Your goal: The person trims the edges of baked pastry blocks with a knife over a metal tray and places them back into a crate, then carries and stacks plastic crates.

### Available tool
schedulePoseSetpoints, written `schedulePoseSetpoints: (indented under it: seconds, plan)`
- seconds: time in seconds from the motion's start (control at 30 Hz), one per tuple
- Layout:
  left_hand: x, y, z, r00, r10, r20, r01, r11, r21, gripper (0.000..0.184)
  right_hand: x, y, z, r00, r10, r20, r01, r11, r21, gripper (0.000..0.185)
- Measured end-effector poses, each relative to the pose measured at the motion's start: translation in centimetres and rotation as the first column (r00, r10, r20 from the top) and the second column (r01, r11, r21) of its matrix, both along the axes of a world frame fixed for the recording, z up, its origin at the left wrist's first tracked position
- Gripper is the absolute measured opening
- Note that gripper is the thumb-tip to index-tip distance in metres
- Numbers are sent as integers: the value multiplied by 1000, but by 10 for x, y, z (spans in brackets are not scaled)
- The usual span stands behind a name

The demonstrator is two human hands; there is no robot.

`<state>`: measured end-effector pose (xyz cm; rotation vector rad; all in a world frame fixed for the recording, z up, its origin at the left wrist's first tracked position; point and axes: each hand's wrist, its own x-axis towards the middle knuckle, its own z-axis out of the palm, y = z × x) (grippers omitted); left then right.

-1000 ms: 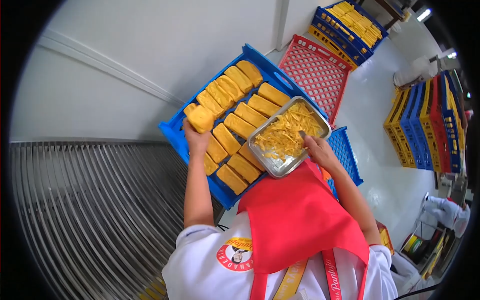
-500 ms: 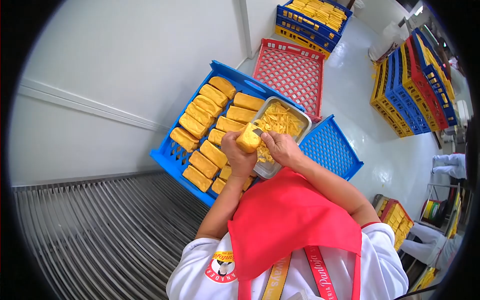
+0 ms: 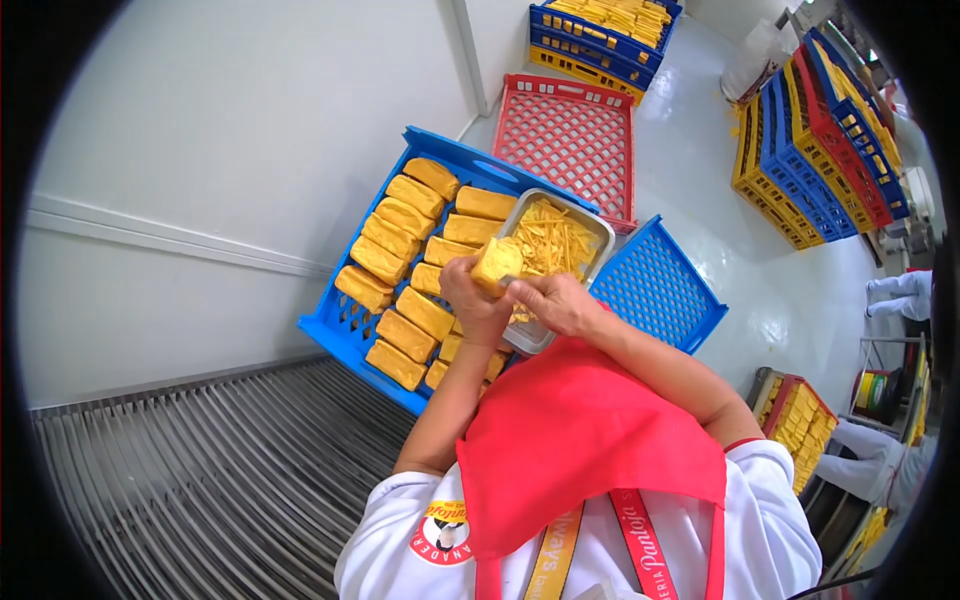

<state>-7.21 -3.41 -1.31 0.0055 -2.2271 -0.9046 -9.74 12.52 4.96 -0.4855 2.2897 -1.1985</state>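
My left hand (image 3: 474, 302) is wrapped round a small yellow loaf (image 3: 496, 262), its paler, trimmed-looking end facing up. In my right hand (image 3: 560, 302) a small dark blade (image 3: 507, 281) is pinched, touching the loaf's lower right edge; its handle is hidden by my fingers. Beneath both hands sits a metal tray (image 3: 609, 232) holding thin yellow strips of crust (image 3: 550, 238). The tray rests on a blue crate (image 3: 345, 245), where several more yellow loaves (image 3: 391, 235) lie in rows.
Behind the blue crate is a red crate (image 3: 565, 140), with a second blue crate (image 3: 662, 285) to the right. Stacked crates (image 3: 815, 150) with yellow slices stand farther right, others (image 3: 600, 50) at the back. Dark metal slats (image 3: 230, 470) lie at lower left. Another person's legs (image 3: 860, 455) show at right.
The blade has moved from the loaf's upper right side down to its lower right edge. The loaf has tipped so its pale end shows more. The view has shifted slightly.
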Motion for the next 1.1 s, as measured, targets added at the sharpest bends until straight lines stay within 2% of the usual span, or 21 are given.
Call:
schedulePoseSetpoints:
  seconds: [0.03, 0.1, 0.23, 0.33, 0.43, 0.47, 0.5, 0.53, 0.6, 0.63, 0.67, 0.7, 0.73, 0.8, 0.87, 0.93, 1.0, 1.1]
  plan:
    - [0, -2, -1, 1000, 4, 1, -4, 1000, 4, 51, -3, 1, -1, 1000, 4, 1, -4, 1000, 4, 62]
    - [2, -5, -4, 999, 32, 10, -32, 999, -11, 51, -9, 3, -3, 982, -165, -95, 176, 976, 127, 59]
    - [2, -4, -8, 999, 32, 1, -32, 999, -10, 51, -8, -2, 1, 991, -112, -75, 123, 977, 177, 59]
    - [1, 1, -7, 998, 64, -12, -65, 997, -29, 50, -6, -5, -6, 994, -77, -77, 85, 991, 104, 63]
    - [2, 2, -7, 997, 71, -16, -71, 997, -27, 51, -11, -4, -9, 998, -68, 13, 65, 983, 170, 65]
    - [2, 0, -9, 998, 59, 2, -59, 996, -63, 51, -13, -3, -9, 963, -81, 259, 49, 991, 128, 67]
    - [3, -1, -11, 999, 49, 21, -46, 994, -98, 51, -16, -2, -10, 869, -79, 488, 43, 996, 84, 68]
    - [4, -4, -14, 998, 50, 23, -48, 994, -95, 51, -19, -2, -9, 868, -79, 490, 41, 995, 86, 68]
    - [6, -11, -18, 987, -7, 163, 17, 998, -61, 55, -24, -4, -6, 864, -316, 391, 276, 948, 157, 67]
    - [8, -14, -17, 986, -8, 165, 18, 998, -61, 55, -28, 2, -20, 973, -231, -6, 229, 959, 167, 63]
    - [12, -17, -16, 960, 17, 279, -7, 999, -35, 56, -28, 8, -33, 972, -233, -3, 230, 959, 167, 63]
    - [14, -18, -15, 920, 37, 389, -35, 999, -11, 58, -29, 8, -29, 967, -237, -94, 254, 932, 258, 60]
    - [14, -19, -14, 920, 35, 390, -33, 999, -10, 58, -29, 8, -25, 955, -231, -184, 283, 895, 345, 57]
    - [15, -20, -13, 910, 27, 414, -26, 1000, -7, 57, -20, 3, -20, 973, -171, -155, 216, 911, 350, 53]
    - [15, -16, -14, 909, 17, 417, -17, 1000, -4, 58, -8, -4, -24, 979, -27, -201, 85, 955, 283, 52]
    - [15, -15, -17, 908, 7, 419, -7, 1000, -2, 59, -6, -5, -29, 982, -23, -186, 83, 943, 322, 49]
    - [16, -16, -19, 922, 12, 387, -10, 1000, -7, 60, -11, -2, -26, 968, -75, -239, 164, 911, 379, 48]
    - [19, -15, -19, 916, 35, 400, -28, 999, -24, 60, -12, -2, -15, 973, -55, -222, 127, 938, 324, 48]
